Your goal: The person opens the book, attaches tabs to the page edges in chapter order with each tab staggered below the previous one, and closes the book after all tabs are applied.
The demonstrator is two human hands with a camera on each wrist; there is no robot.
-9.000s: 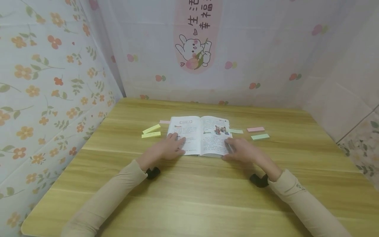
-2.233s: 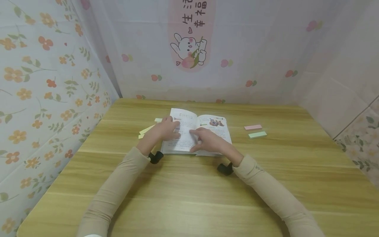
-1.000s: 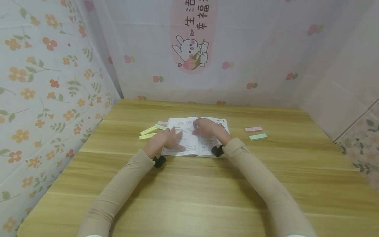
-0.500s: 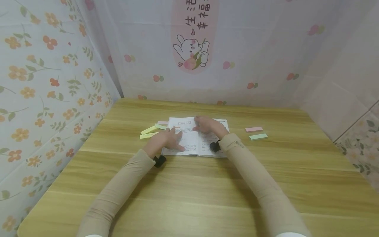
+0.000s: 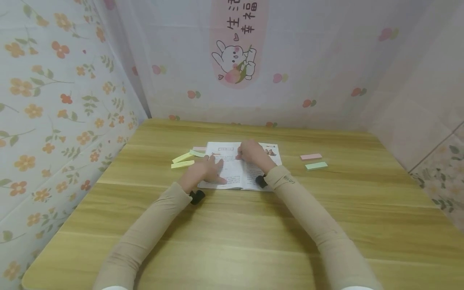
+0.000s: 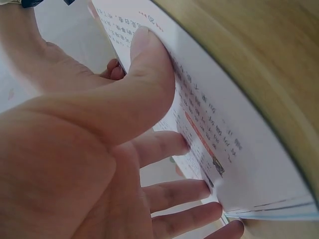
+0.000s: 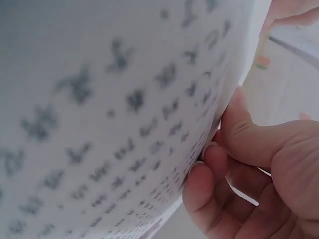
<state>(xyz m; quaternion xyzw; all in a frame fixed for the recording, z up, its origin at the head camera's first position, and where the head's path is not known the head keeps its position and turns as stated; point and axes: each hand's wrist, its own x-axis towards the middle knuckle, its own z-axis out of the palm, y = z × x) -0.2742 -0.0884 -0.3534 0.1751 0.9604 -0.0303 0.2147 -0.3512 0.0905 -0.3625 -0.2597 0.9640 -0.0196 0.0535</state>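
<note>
An open book [image 5: 232,177] lies on the table, with printed text on both pages and a small picture on the right one. My left hand [image 5: 208,170] is spread on the left page, its thumb and fingers extended; the left wrist view has the thumb [image 6: 152,74] and fingertips on the paper. My right hand [image 5: 252,153] is at the upper part of the book's middle fold. In the right wrist view its curled fingers [image 7: 199,189] and thumb touch the page close to the fold. At the book's left edge stick out a pink paper strip [image 5: 199,149] and a green paper strip [image 5: 197,154].
Two yellow strips [image 5: 183,164] lie left of the book. To its right are another pink strip [image 5: 310,156] and another green strip [image 5: 316,166]. The wooden table [image 5: 224,241] ends at a patterned cloth backdrop [image 5: 290,96].
A green strip at the book's right edge is gone from there; one shows at its left. The left page was turned up, now flat. My right hand moved up the fold, its fingers more curled.
</note>
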